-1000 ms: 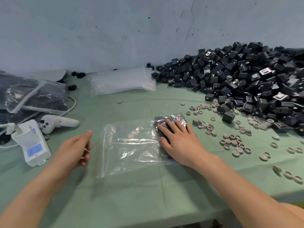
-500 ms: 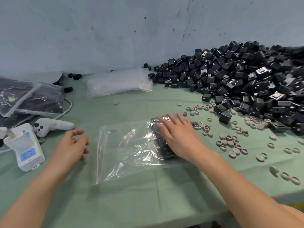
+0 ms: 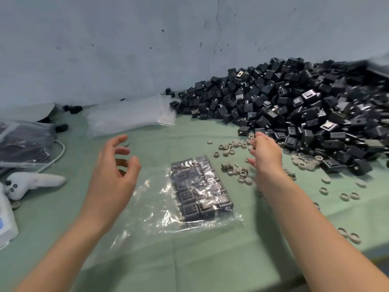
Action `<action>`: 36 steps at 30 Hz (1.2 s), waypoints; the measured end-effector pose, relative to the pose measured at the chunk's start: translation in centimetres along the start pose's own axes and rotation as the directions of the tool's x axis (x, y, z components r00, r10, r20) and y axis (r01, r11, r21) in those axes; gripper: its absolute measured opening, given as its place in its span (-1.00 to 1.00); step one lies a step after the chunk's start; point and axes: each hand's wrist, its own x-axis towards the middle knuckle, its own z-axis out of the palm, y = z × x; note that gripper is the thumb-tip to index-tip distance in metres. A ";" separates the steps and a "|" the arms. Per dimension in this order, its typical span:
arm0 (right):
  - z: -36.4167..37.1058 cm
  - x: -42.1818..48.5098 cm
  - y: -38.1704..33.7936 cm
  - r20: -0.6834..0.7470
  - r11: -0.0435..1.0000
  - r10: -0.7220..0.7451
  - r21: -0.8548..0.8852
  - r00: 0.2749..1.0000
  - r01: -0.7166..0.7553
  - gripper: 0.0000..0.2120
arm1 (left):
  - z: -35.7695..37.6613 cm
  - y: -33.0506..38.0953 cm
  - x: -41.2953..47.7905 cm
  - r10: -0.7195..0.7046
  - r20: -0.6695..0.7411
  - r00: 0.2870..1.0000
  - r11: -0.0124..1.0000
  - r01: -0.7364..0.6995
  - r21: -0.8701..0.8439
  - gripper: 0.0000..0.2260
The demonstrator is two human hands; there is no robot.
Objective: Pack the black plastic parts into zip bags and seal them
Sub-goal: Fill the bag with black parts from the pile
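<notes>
Lying at the left edge of the worktop (image 3: 189,260), filled bags (image 3: 23,144) of dark parts are seen, with a cable (image 3: 57,152) and a white controller (image 3: 35,183) just in front of them. Next, the left hand (image 3: 113,173) is held above the cloth, its fingers spread and loosely bent, with nothing gripped. Behind it, toward the back edge, a stack of empty zip bags (image 3: 130,114) is laid flat.

At the middle, the zip bag (image 3: 147,207) being filled is laid on the worktop, touched by neither hand. A block of black parts (image 3: 200,190) is packed in neat rows at its right end. Its mouth seems to lie at the left, but whether the seal is pressed cannot be told.

Further right, the right hand (image 3: 266,154) is stretched over scattered grey rings (image 3: 235,171) toward the pile of black parts (image 3: 305,114) heaped in the back right corner. Its fingers are relaxed and apart, and nothing is held.

Several slips could follow. Grey rings could be swept up with the next handful, since they are mixed in at the foot of the pile. The tidy rows could be knocked askew if more parts are dropped in loosely. The bag could be dragged if it is not steadied, as its film looks slippery.

The worktop is covered by a pale green cloth with a crease across it. A scuffed, cracked blue-grey wall is set directly behind.
</notes>
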 end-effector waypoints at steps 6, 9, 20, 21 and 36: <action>-2.4 3.1 -0.3 -0.136 0.985 0.107 0.150 0.985 -0.086 -0.70 | 13.2 5.8 4.7 0.201 0.372 0.906 0.974 -0.226 0.023 -0.56; -3.3 4.8 -0.2 -0.160 0.970 0.127 0.228 0.979 -0.088 -0.66 | 20.6 7.5 7.6 0.153 0.486 0.860 0.976 -0.208 0.061 -0.54; -4.7 8.2 0.4 -0.121 0.945 0.188 0.293 0.975 -0.146 -0.66 | 35.5 7.9 15.6 -0.103 0.649 0.754 0.969 -0.071 0.236 -0.19; -4.6 8.3 0.4 -0.124 0.943 0.193 0.298 0.973 -0.149 -0.66 | 35.9 8.0 15.6 -0.109 0.665 0.739 0.966 -0.078 0.246 -0.15; -3.6 7.7 0.1 -0.225 0.899 0.276 0.405 0.934 -0.167 -0.67 | 33.7 6.8 11.9 0.189 0.617 0.764 0.866 -0.426 0.263 -0.53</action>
